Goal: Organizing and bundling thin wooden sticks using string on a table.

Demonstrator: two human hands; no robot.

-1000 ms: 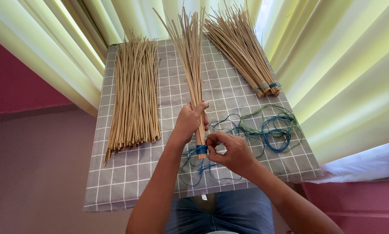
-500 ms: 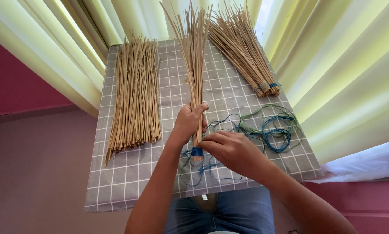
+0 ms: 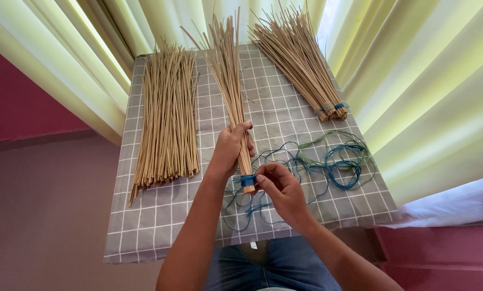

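The left hand (image 3: pixel 232 146) is clenched round the stick bundle (image 3: pixel 232 86) over the counter (image 3: pixel 161 226); the right hand (image 3: pixel 281 188) pinches blue string (image 3: pixel 247 180) at its base. Wraps should probably lie tight, side by side, bundle steady.

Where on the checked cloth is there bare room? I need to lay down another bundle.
Free: the strip of cloth between the loose sticks and the held bundle, and the near-left corner. Crowded: the right side, with tied bundles and blue-green string.
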